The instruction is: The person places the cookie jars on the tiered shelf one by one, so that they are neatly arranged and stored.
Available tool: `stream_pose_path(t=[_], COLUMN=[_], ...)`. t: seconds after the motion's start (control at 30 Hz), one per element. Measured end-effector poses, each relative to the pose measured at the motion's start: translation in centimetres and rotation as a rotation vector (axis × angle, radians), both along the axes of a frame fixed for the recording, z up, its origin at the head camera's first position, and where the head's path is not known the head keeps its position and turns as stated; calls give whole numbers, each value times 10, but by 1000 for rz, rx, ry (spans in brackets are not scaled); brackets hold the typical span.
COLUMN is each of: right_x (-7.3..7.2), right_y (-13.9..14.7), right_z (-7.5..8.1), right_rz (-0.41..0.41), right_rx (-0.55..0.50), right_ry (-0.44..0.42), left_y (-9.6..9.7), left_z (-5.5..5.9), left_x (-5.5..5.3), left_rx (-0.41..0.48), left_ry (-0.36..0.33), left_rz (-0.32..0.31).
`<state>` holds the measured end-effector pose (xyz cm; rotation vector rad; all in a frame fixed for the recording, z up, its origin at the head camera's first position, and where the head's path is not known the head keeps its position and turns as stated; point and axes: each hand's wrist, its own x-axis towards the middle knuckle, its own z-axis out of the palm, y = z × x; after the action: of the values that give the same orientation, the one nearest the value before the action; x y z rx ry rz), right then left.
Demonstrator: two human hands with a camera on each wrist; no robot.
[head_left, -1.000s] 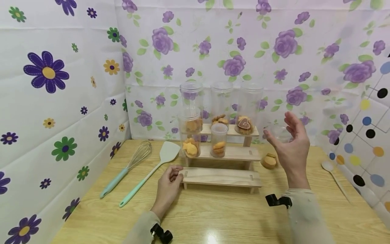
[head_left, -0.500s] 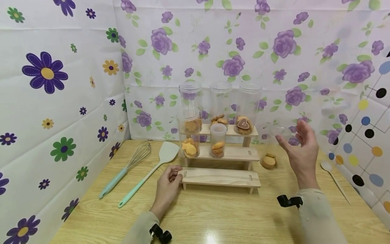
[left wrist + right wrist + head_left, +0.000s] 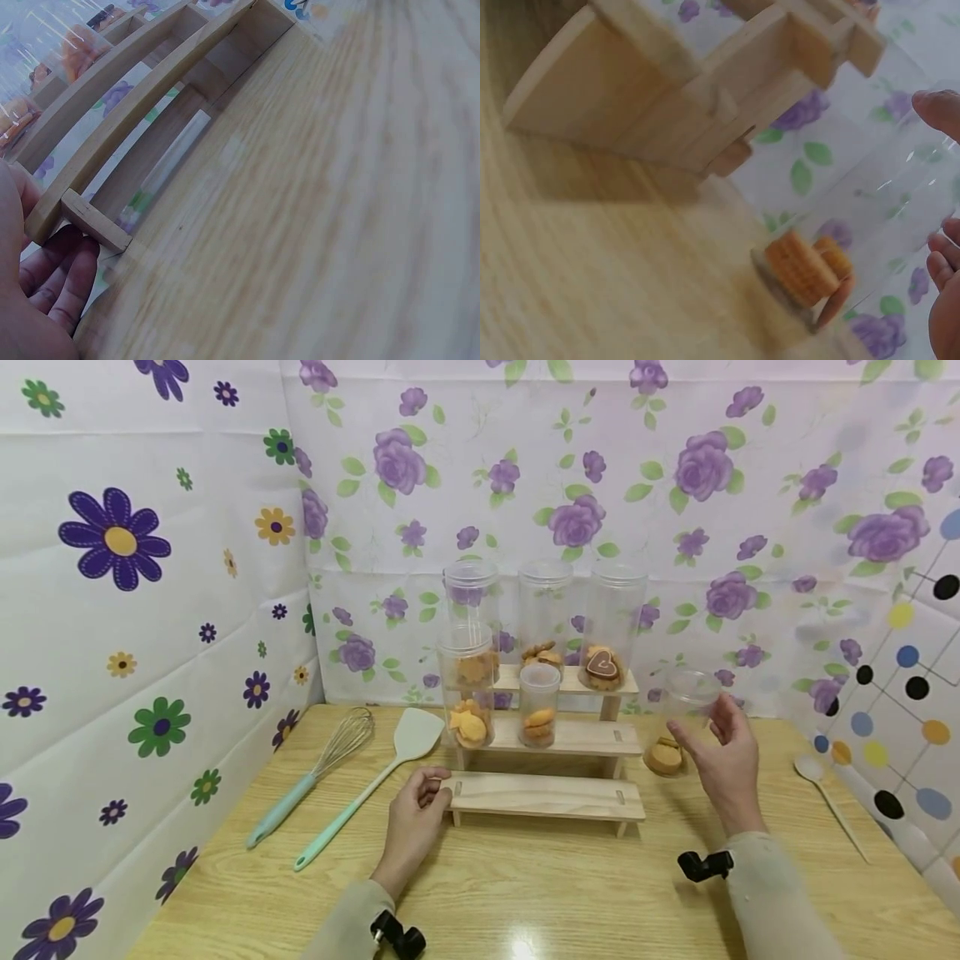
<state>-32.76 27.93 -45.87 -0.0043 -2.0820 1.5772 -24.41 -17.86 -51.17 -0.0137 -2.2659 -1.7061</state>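
In the head view my left hand grips the left end of the stepped wooden display stand at its lowest tier. The left wrist view shows those fingers curled under the board by its leg. My right hand has its thumb and fingers round a clear plastic jar, low on its side. This jar stands upright on the table right of the stand, with biscuits at its bottom. In the right wrist view the thumb overlaps the jar wall and the other fingers lie on the opposite side.
Three tall jars of biscuits stand on the top tier; a tall jar and a shorter jar stand on the middle one. A whisk and a spatula lie left, a white spoon right.
My right hand first moved right beside the jar's top, then came down and closed round its side. My left hand stays on the stand.
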Motion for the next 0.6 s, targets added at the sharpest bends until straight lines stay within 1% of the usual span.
stream_pose_path(t=[0.2, 0.3, 0.47, 0.6], right_x=[-7, -9, -13, -15], right_y=[2, 3, 0, -2], right_z=[-23, -33, -45, -49], right_rz=[44, 52, 68, 47], right_rx=[-18, -16, 5, 8], right_ry=[-88, -118, -133, -126], left_y=[1, 0, 0, 0], left_z=[1, 0, 0, 1], left_x=[0, 0, 0, 1], left_rx=[14, 16, 12, 9], left_ry=[3, 1, 4, 3], left_rz=[-5, 2, 6, 8])
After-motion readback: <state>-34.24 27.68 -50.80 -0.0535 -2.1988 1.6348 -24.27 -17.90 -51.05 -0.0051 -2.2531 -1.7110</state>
